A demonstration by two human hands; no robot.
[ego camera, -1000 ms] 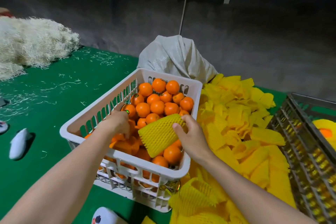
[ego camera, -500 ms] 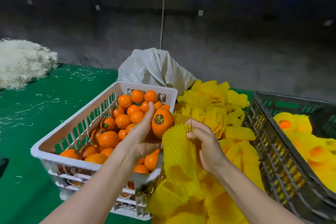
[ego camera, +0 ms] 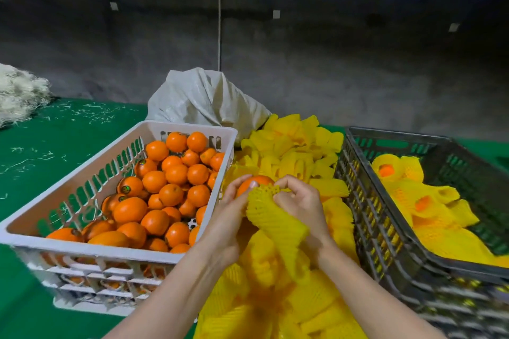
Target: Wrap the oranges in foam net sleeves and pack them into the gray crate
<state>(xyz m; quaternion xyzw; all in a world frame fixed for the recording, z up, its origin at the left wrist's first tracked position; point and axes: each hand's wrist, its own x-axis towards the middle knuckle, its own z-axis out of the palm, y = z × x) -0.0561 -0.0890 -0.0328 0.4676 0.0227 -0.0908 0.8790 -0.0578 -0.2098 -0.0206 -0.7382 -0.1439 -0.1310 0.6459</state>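
My left hand (ego camera: 228, 217) grips an orange (ego camera: 254, 183) over the pile of yellow foam net sleeves (ego camera: 292, 157). My right hand (ego camera: 300, 201) pinches the open mouth of one yellow sleeve (ego camera: 275, 221), whose edge lies against the orange; the sleeve's body hangs down between my wrists. To the left stands a white crate (ego camera: 190, 129) full of loose oranges (ego camera: 170, 192). On the right is the gray crate (ego camera: 366, 201), with several sleeved oranges (ego camera: 429, 206) inside.
A white woven sack (ego camera: 203, 102) lies behind the white crate. Pale shredded filler (ego camera: 19, 93) is heaped at the far left on the green mat (ego camera: 55, 146). A dark wall with hanging banners closes off the back.
My left hand lifted an orange out of the white crate and carried it right to the sleeve. My right hand turned the sleeve's mouth up to meet it. The view swung right toward the gray crate.
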